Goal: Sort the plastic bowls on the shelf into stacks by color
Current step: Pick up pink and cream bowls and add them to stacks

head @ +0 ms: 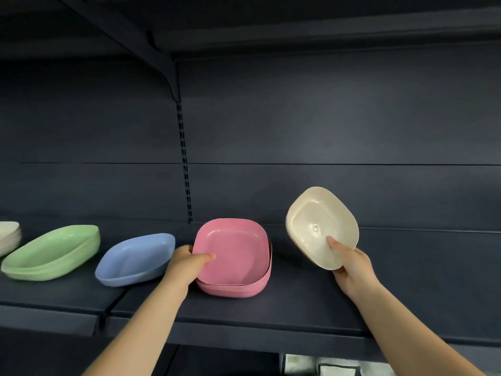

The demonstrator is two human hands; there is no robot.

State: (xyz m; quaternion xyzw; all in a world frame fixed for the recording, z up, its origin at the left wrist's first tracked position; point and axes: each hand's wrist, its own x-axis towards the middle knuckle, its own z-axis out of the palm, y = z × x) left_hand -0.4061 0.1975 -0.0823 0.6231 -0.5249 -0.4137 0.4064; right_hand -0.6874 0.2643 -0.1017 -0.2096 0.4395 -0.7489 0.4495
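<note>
Four colours of bowl show on the dark shelf [271, 313]. At the far left edge of the frame sits a cream stack [9, 236], cut off by the border, so its count cannot be told. Next to it, in the lower left, a green stack [51, 253] shows several rims nested together (about five, though the blur makes the number unsure). One blue bowl [135, 259] stands alone just right of the green ones, close to but apart from them. In the lower middle is a pink stack [233, 283], several bowls deep, with the top pink bowl [233, 248] tilted up off the rest. One cream bowl [321, 226] is held in the air right of centre, tipped so its inside faces the camera.

The pink stack sits near the shelf's front lip, just right of the seam between two shelf panels. To the right of the pink stack the shelf runs bare to the frame's right edge, and the back panel [325, 118] stands well behind everything.

The left hand [187, 264] pinches the near left rim of the top pink bowl, thumb lying on the inside, fingers curled beneath. The right hand [349, 264] pinches the lower rim of the cream bowl, thumb pressed on its inner face, fingers wrapped behind; this bowl touches nothing else.
</note>
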